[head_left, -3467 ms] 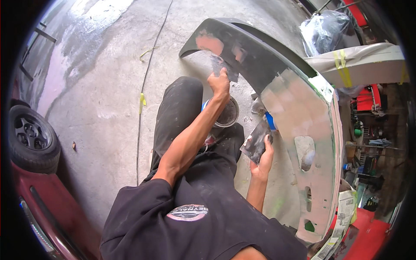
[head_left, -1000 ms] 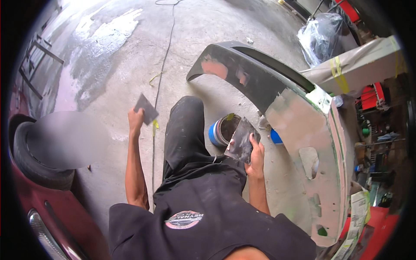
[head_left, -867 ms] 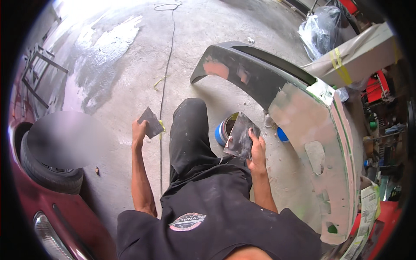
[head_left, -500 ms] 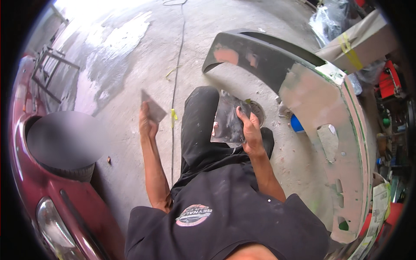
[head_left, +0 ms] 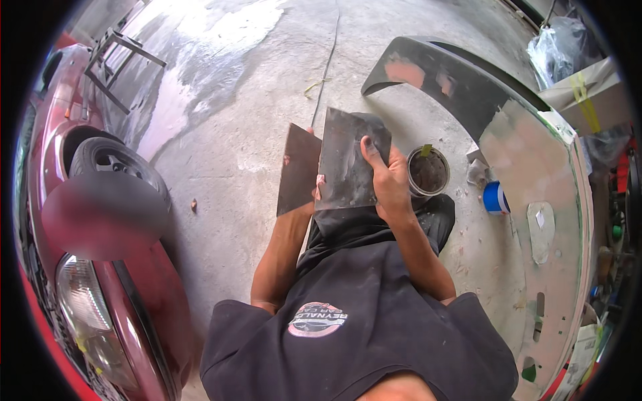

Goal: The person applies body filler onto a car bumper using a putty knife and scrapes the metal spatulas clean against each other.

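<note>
My right hand (head_left: 391, 179) grips a flat, dark, roughly square plate (head_left: 352, 164), thumb on its smeared upper face. A dab of pinkish paste (head_left: 319, 188) clings to the plate's left edge. Just left of it, my left hand (head_left: 305, 209) holds a thinner, dark brown flat spreader (head_left: 298, 170). Most of that hand is hidden behind the spreader; a fingertip shows at its top edge. The spreader's right edge meets or overlaps the plate's left edge; I cannot tell if they touch.
A round can (head_left: 429, 171) of greyish contents stands right of my knee. Beyond it are a blue and white roll (head_left: 495, 198) and a large car bumper (head_left: 498, 127) with pinkish patches. A dark red car (head_left: 150, 294) is on the left, a metal stand (head_left: 107, 67) behind it.
My left hand has brought the spreader in from the left, up beside the plate. My right hand keeps its hold on the plate. The whole view has shifted somewhat.
</note>
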### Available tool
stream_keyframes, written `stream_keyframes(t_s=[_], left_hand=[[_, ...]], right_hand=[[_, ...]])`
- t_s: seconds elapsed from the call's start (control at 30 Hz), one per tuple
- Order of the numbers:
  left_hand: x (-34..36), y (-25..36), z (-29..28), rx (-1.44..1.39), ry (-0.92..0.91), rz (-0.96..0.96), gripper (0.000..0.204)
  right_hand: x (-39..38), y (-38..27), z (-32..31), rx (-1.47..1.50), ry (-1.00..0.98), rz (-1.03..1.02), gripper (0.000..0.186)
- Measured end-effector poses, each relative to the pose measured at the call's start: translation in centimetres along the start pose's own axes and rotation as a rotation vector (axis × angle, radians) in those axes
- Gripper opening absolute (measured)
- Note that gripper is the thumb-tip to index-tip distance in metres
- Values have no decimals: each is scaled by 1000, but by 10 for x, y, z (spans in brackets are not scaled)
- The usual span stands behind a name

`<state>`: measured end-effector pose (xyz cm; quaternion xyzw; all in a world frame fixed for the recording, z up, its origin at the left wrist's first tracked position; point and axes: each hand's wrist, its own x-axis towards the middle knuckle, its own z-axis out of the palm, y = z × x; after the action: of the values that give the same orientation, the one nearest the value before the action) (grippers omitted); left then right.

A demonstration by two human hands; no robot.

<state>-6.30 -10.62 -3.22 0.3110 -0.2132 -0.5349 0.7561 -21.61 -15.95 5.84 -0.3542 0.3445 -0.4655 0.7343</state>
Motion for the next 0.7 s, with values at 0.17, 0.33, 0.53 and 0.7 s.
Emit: stream_keyframes(t_s=[0.17, 0.33, 0.53, 0.7], left_hand=[[-17, 7, 21, -679, -337, -755, 56], [-31, 21, 47, -620, -318, -945, 45], [-42, 18, 50, -648, -347, -913, 39], [-44, 19, 50, -573, -237, -957, 37]], right_hand=[[8, -12, -2, -236, -13, -242, 24], [3, -21, -6, -411, -63, -386, 28], [-3, -27, -9, -439, -82, -432, 26], [-4, -30, -12, -546, -130, -489, 24]])
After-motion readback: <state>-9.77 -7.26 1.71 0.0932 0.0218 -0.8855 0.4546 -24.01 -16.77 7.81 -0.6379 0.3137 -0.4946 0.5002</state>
